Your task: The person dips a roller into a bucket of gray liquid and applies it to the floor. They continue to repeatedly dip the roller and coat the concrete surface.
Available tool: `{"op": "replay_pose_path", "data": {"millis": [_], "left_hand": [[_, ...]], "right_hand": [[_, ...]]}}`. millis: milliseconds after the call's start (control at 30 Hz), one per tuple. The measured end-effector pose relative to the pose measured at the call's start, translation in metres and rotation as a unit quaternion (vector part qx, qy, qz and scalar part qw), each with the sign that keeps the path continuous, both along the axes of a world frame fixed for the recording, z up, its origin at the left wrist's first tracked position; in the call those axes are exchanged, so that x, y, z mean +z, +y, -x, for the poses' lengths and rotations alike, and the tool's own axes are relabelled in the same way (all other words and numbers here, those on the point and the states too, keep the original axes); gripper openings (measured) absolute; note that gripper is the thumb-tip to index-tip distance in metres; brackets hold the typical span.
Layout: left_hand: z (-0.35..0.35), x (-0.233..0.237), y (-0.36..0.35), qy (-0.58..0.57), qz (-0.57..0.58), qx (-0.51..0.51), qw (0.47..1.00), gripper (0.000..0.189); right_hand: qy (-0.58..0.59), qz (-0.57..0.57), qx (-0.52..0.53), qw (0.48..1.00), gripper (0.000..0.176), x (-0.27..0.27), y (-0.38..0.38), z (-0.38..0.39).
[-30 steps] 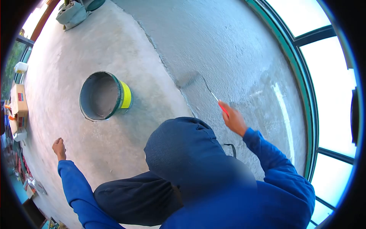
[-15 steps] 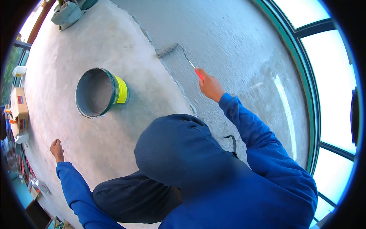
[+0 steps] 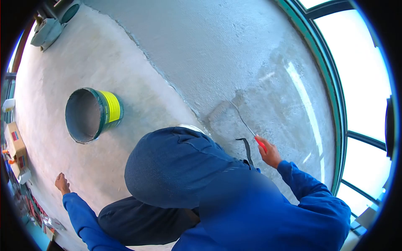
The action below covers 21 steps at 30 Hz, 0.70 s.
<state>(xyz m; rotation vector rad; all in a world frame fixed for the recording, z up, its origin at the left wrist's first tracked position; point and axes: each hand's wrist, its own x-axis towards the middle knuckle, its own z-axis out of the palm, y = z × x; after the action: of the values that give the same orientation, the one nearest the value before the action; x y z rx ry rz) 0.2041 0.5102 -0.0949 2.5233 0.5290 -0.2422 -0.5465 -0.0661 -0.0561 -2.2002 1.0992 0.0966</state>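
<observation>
My right hand (image 3: 270, 151) is wrapped round the red handle of a paint roller (image 3: 260, 143). The roller's bent wire frame reaches up and left, and its grey head lies on the floor where the wet grey coating (image 3: 201, 62) meets a barer patch (image 3: 272, 108). My left hand (image 3: 62, 184) is curled closed at the lower left, over the pale uncoated floor (image 3: 113, 62), with no object visible in it. Nearest to it stands a dark green bucket (image 3: 100, 113) with a yellow label and grey material inside, apart from both hands.
A green-framed window (image 3: 331, 79) runs along the right. Cardboard boxes (image 3: 16, 150) and assorted items line the left edge. A grey bag (image 3: 47, 33) sits at the top left. My bent knees in dark trousers (image 3: 167, 167) take up the lower middle.
My right hand has drawn the roller back toward my body and to the right, across the coating. The view has shifted, so the bucket appears lower and farther left. My left hand stays closed.
</observation>
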Motion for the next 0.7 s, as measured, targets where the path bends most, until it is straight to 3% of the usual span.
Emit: {"op": "replay_pose_path", "data": {"millis": [167, 367, 567, 700], "left_hand": [[-0.002, 0.001, -0.009, -0.017, -0.004, -0.01, 1.0, 0.03], [0.008, 0.005, 0.0, -0.023, 0.012, 0.009, 1.0, 0.03], [0.015, 0.01, 0.015, -0.032, 0.019, 0.027, 0.999, 0.029], [0.013, 0.013, 0.025, -0.022, 0.016, 0.032, 0.999, 0.028]], "right_hand": [[0.027, -0.021, -0.106, 0.994, 0.041, 0.013, 0.013, -0.001], [-0.088, 0.056, -0.091, 0.99, 0.04, -0.052, -0.058, -0.108], [-0.19, 0.16, 0.035, 0.968, 0.037, -0.099, -0.206, -0.238], [-0.089, 0.124, 0.039, 0.987, 0.035, -0.075, -0.248, -0.255]]}}
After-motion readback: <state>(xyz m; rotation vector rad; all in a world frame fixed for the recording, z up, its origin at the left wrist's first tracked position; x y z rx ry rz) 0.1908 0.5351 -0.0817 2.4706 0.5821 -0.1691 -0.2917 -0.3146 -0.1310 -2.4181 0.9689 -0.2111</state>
